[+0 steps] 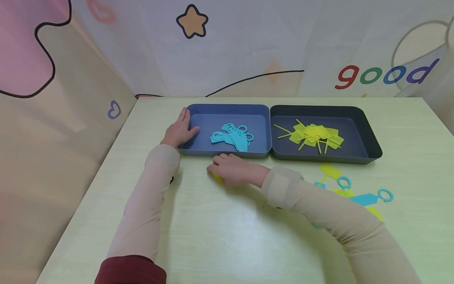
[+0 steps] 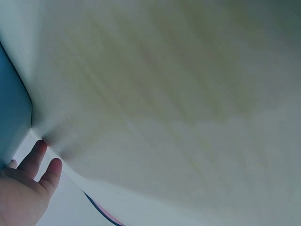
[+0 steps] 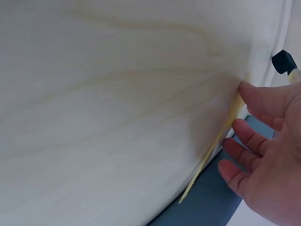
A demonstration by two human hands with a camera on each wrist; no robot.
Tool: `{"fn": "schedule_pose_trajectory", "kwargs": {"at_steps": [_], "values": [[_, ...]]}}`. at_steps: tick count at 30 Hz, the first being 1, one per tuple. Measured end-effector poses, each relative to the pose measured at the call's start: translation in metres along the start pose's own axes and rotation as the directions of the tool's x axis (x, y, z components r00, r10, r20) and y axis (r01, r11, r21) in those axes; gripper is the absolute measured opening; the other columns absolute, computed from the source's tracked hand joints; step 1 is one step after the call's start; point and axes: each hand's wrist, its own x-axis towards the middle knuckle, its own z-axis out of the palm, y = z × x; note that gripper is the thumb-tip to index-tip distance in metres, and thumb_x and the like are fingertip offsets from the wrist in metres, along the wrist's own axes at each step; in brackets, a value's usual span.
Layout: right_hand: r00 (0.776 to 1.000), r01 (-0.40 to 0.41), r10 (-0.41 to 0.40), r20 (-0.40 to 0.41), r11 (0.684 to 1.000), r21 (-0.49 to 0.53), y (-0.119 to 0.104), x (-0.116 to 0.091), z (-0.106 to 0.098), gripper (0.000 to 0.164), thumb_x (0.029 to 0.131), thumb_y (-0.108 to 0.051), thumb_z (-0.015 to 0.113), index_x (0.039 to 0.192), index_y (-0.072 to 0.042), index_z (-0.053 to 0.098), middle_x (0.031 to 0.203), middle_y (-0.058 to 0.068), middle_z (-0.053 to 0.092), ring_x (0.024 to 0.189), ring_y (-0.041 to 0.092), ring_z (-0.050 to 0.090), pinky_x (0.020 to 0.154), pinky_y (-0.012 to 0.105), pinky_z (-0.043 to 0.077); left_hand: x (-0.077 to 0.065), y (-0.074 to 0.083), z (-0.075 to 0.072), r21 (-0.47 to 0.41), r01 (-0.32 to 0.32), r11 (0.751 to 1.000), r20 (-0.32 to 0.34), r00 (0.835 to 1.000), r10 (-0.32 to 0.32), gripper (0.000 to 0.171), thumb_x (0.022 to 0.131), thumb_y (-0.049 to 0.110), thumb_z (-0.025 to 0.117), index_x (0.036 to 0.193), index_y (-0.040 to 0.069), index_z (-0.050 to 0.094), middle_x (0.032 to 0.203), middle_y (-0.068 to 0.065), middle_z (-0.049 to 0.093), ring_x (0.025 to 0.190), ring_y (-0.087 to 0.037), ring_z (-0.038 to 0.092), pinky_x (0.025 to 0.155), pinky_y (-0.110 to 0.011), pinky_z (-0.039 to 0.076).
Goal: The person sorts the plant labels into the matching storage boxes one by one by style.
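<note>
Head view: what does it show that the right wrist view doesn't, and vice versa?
Only the head view shows blue tags in the blue tray, the dark tray with its yellow pile, and the loose tags on the table.
Only the right wrist view shows the right hand from its palm side, and the thin end of the yellow tag.
Both show that hand, that tag and the blue tray.

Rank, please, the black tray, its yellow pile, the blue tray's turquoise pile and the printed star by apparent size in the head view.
Black tray
Yellow pile
Turquoise pile, printed star: too alike to rank
</note>
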Motion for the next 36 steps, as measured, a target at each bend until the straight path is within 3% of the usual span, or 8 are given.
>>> {"fn": "schedule_pose_trajectory", "kwargs": {"at_steps": [10,36], "values": [[0.997,-0.064,0.064,0.053,0.998,0.009,0.0007,0.0048,-0.0022,0.039,0.082,-0.012,0.054,0.120,-0.011,0.046,0.109,0.005,0.045,0.100,0.021,0.038,0.087,0.033,0.035,-0.0092,0.0067,-0.0062,-0.001,-0.002,1.000,0.004,1.000,0.002,0.077,0.090,0.047,0.035,0.142,0.006,-0.006,0.149,-0.006,-0.014,0.133,-0.031,0.022,0.101,-0.045,0.030],[0.994,-0.078,0.070,0.082,0.992,0.098,0.0022,0.0068,-0.0016,0.047,0.079,-0.009,0.058,0.123,-0.016,0.041,0.107,0.005,0.044,0.096,0.020,0.037,0.089,0.031,0.033,-0.0090,0.0071,-0.0063,-0.002,-0.004,1.000,-0.004,1.000,0.004,0.078,0.090,0.046,0.038,0.142,0.006,-0.005,0.149,-0.006,-0.014,0.133,-0.031,0.022,0.100,-0.046,0.031]]}}
